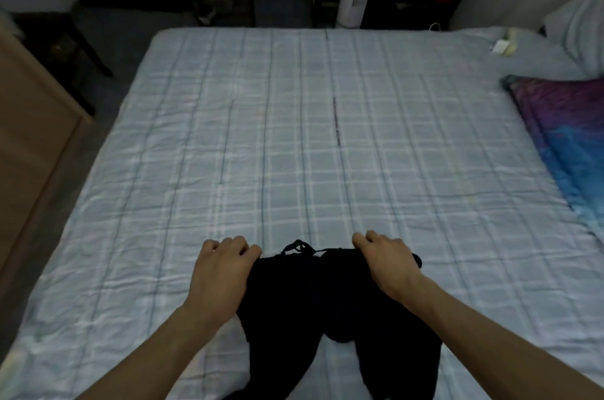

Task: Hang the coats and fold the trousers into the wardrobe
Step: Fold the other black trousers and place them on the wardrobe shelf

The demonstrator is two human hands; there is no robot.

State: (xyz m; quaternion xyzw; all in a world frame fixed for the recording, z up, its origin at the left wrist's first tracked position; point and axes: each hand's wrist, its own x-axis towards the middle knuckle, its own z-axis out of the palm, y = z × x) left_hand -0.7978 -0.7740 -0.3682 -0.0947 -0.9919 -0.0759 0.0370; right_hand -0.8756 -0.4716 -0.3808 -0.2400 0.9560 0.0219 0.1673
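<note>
My left hand (222, 269) and right hand (387, 260) grip the soft black cloth trousers (294, 304) by the waistband, stretched flat between them for folding.

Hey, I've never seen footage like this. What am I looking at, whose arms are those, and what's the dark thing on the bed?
There is no machine here: a person wears a wide-angle camera on the head, and this single picture looks forward and down from it. Both bare hands are the wearer's own. The left hand and the right hand each grip a waistband corner of a pair of black fabric trousers, which lies on the pale blue checked bed sheet. A purple and blue patterned blanket lies along the bed's right edge.
</note>
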